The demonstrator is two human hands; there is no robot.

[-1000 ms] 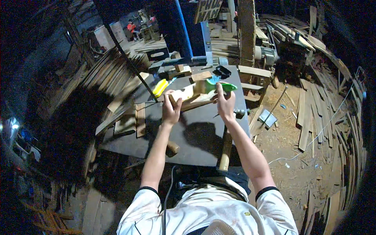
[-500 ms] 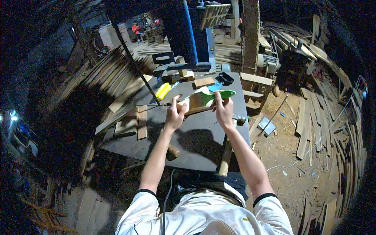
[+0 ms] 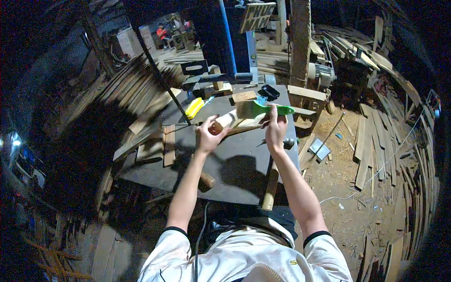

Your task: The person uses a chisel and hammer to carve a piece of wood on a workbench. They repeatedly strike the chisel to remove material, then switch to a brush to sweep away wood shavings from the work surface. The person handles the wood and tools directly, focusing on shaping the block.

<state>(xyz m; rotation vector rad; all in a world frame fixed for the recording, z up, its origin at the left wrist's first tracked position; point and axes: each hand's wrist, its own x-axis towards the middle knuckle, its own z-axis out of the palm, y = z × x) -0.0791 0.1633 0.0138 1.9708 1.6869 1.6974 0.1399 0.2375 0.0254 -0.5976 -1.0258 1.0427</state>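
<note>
My left hand point(image 3: 208, 135) is closed round the near-left end of a pale wooden block point(image 3: 230, 123), held up over the dark grey table. In my right hand point(image 3: 276, 129) is a wide brush with a green handle point(image 3: 282, 110); its pale bristles point(image 3: 245, 109) lie against the top of the block. The right fingers also reach the block's right end, but whether they grip it is hidden. Beneath my arms lie a hammer with a wooden handle point(image 3: 269, 190) and a second wooden handle point(image 3: 206, 181), partly covered by my left forearm.
A dark, narrow blade-like strip point(image 3: 162, 75) comes down to the table point(image 3: 225, 188) left of my hands. Behind them lie a yellow-handled tool point(image 3: 194, 108), a small board point(image 3: 244, 97) and a black object point(image 3: 269, 91). Planks point(image 3: 376, 145) and sawdust cover the floor at right.
The brush has slid to the right along the block with my right hand. My left hand has shifted slightly left and still holds the block.
</note>
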